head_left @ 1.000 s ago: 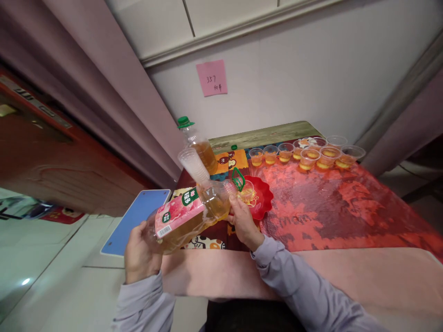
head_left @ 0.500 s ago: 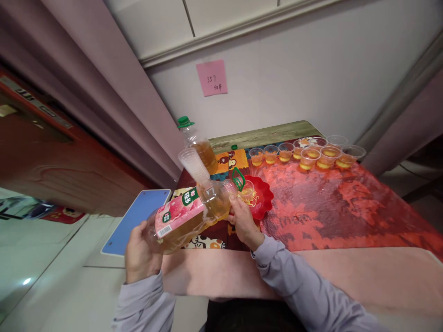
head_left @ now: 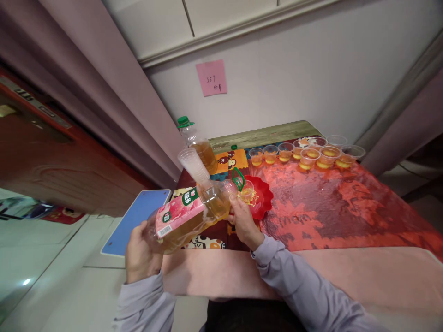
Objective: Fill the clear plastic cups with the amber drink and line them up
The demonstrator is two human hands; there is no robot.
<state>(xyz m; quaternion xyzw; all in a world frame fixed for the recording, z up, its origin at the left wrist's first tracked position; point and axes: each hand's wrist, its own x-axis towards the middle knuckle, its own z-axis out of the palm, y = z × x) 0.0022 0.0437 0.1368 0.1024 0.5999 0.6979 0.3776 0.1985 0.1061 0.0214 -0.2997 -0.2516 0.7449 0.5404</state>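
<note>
A large clear juice bottle (head_left: 183, 212) with a pink label lies tilted between my hands, its neck pointing right and away from me. My left hand (head_left: 141, 251) is wrapped round the bottle's base. Near the neck, my right hand (head_left: 244, 219) grips the bottle, just below its green handle ring (head_left: 238, 179). The mouth is over a small clear plastic cup (head_left: 248, 190) that sits in a red scalloped dish (head_left: 265, 198). Some yellowish liquid shows in that cup, though the bottle neck partly hides it.
Behind the held bottle stand a stack of clear cups (head_left: 194, 165) and a second juice bottle (head_left: 204, 154) with a green cap. Several cups with amber juice (head_left: 309, 159) are grouped at the back right. A loose green cap (head_left: 234, 147) lies near the wall.
</note>
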